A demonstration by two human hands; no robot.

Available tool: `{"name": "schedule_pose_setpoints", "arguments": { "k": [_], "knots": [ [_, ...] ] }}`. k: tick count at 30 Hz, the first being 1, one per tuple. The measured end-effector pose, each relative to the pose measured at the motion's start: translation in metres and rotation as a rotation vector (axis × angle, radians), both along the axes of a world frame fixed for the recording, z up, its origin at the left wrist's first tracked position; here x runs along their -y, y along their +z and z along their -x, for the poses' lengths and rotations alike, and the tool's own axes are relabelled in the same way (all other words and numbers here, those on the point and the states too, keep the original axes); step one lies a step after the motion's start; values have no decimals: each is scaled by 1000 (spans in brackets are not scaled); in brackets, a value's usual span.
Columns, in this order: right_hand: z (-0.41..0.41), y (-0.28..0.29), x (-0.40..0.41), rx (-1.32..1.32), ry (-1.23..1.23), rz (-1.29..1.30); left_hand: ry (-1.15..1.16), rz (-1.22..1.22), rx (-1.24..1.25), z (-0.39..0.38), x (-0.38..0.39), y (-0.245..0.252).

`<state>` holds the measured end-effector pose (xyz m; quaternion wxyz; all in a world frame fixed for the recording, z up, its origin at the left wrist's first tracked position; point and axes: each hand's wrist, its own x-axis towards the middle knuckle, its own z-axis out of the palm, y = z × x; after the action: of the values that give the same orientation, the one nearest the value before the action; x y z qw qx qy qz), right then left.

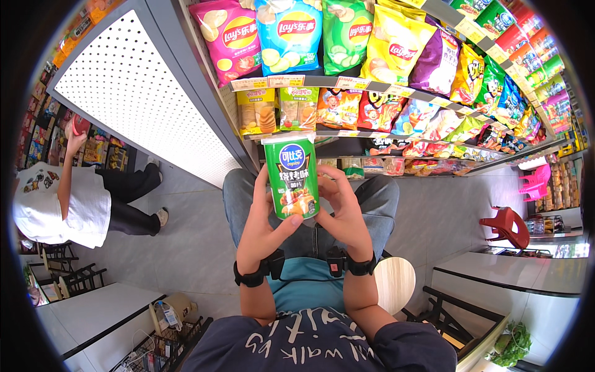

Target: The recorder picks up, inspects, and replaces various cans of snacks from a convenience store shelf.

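Upright in front of my knees is a green cylindrical canister of Copico potato chips [292, 179], its printed front towards me and a pale lid on top. My left hand [266, 223] grips its left side, with the thumb low on the front. On the other side, my right hand [341, 211] curls its fingers around the edge, thumb at the bottom right. Both wrists wear black straps with small black boxes, joined by a cable. Past the canister, the shelf rack [320, 81] holds rows of chip bags, among them a blue Lay's bag [289, 35].
A white perforated end panel [144, 88] rises at left. Beyond it, a person [65, 200] holds a red item. A round wooden stool top [395, 284] lies by my right elbow. Red chairs [506, 228] and a white counter [506, 274] are at right, a wire basket [158, 346] lower left.
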<state>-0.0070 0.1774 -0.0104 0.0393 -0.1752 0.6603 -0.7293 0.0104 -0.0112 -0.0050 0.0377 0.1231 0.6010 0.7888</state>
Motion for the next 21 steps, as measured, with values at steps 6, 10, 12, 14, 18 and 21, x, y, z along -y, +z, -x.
{"name": "schedule_pose_setpoints", "arguments": {
  "k": [6, 10, 12, 14, 18, 21],
  "knots": [
    [0, 1, 0, -1, 1, 3, 4, 4, 6, -1, 0, 0],
    [0, 1, 0, 2, -5, 8, 3, 4, 13, -1, 0, -1],
    [0, 1, 1, -2, 0, 4, 0, 3, 14, -1, 1, -1],
    [0, 1, 2, -17, -15, -1, 4, 15, 12, 0, 1, -2],
    [0, 1, 3, -31, -31, 0, 2, 17, 4, -1, 1, -1],
    [-1, 0, 0, 8, -4, 8, 3, 12, 17, -1, 0, 0]
  ]
}}
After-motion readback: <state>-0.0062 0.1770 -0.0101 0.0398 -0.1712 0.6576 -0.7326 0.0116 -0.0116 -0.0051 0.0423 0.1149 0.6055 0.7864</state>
